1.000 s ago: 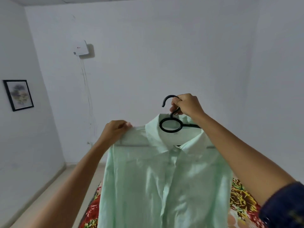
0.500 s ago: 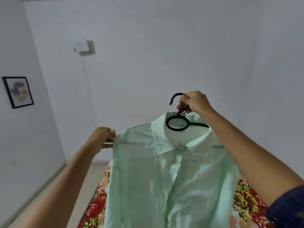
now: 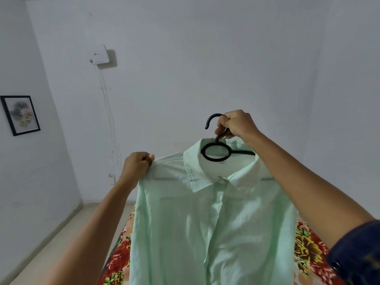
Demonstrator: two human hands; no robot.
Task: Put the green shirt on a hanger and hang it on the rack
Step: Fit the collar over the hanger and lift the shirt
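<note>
Fingers of the right hand (image 3: 236,124) are curled tight around the neck of the one black hanger (image 3: 216,151), just under its hook, which curves up and to the left of the fist. The left hand (image 3: 136,164) has its fingers bunched together, pinching the shoulder seam of the single green shirt (image 3: 205,223) at its left end. The shirt sits on the hanger, collar spread around the hanger's round black loop, one hanger arm showing dark at the right inside the collar. It is held up in the air in front of a white wall, front facing the camera, body hanging straight down. Below it lies one floral bedspread (image 3: 308,251), red and yellow. On the walls are one framed picture (image 3: 20,115) and one small white box (image 3: 98,55) with thin cables trailing down.
</note>
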